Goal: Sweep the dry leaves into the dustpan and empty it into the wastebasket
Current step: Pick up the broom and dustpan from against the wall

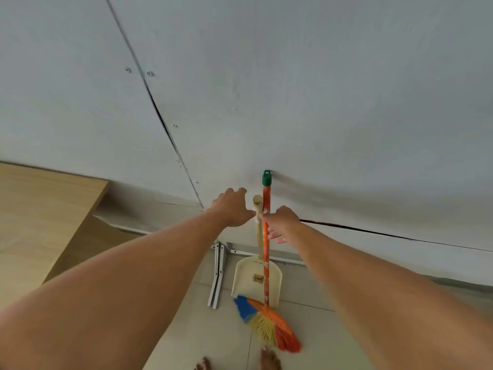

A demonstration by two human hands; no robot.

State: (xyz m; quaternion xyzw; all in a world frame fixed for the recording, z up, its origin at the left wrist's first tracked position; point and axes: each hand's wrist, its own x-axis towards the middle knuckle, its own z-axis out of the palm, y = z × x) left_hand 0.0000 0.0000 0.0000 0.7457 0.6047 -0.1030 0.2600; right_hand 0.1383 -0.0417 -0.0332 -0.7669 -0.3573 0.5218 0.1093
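Observation:
A broom with an orange handle, a green cap and blue, yellow and orange bristles leans upright against the grey wall. Beside it on the left stands a cream dustpan with a long beige handle. My left hand is just left of the dustpan handle's top, fingers apart, thumb tip at the handle. My right hand is just right of the broom handle, fingers spread, thumb touching it, not closed around it. Neither leaves nor a wastebasket are in view.
A wooden tabletop fills the left side. White folded metal legs lean on the wall left of the dustpan. The floor is pale tile. My bare feet show at the bottom edge.

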